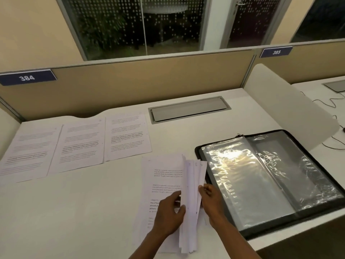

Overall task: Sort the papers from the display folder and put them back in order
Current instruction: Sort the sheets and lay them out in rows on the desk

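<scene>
A stack of printed papers [164, 176] lies on the white desk [84, 212] in front of me. Its right edges are lifted and fanned. My left hand [169, 214] holds the raised sheets from the left side, fingers curled on their edges. My right hand [211, 200] pinches the fanned sheets from the right. The black display folder [270, 176] lies open to the right, its clear plastic sleeves showing no paper. Three printed sheets lie side by side at the far left: one [28, 152], one [82, 143] and one [127, 135].
A grey cable hatch [188, 109] is set into the desk behind the papers. A beige partition [130, 85] closes the back, with a curved white divider [283, 107] on the right. Cables [334, 101] lie on the neighbouring desk.
</scene>
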`<action>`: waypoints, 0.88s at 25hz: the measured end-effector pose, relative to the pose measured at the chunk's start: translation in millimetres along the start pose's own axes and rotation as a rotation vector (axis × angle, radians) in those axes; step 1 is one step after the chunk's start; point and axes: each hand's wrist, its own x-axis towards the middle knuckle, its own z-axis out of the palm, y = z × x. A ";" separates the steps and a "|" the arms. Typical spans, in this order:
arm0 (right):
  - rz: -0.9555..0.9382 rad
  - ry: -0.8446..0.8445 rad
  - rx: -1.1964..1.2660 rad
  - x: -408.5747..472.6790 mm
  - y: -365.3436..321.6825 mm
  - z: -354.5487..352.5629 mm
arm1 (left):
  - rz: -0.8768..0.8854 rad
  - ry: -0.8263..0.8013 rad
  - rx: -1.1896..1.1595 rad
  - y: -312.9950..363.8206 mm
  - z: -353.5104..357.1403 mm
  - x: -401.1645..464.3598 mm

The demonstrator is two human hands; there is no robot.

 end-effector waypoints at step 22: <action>-0.692 0.179 -0.358 3.4 -105.8 -78.1 | 0.251 0.021 0.424 -17.0 46.5 -15.5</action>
